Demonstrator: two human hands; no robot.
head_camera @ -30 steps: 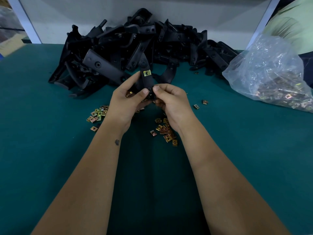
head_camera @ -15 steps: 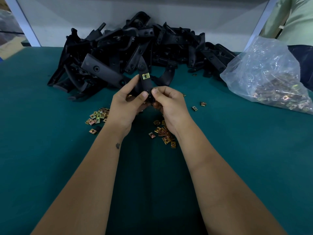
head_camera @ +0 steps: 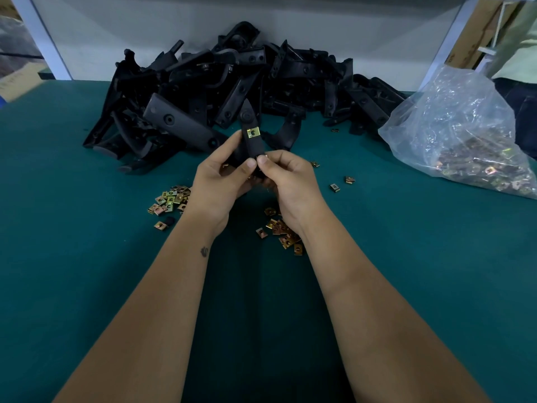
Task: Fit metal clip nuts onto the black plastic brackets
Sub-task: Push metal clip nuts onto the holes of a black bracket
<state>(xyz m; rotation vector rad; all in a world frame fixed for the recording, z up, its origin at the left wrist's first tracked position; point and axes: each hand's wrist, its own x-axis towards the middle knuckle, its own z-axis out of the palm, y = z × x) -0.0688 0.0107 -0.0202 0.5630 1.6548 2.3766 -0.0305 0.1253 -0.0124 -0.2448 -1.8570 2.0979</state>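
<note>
I hold a black plastic bracket upright above the green table, between both hands. A brass-coloured clip nut sits on its upper part. My left hand grips the bracket's left side, thumb pressed on its front. My right hand pinches the bracket's lower edge with thumb and forefinger, where a small bit of metal shows; most of it is hidden by the fingers. Loose clip nuts lie in two heaps, one on the left and one under my right wrist.
A big heap of black brackets fills the back of the green table against a grey wall. A clear plastic bag of clip nuts lies at the right. Stray nuts lie right of my hands. A person stands at the far right edge.
Both hands stay on the bracket with only slight shifts. My thumbs have come closer together at its lower edge. The view has tilted a little.
</note>
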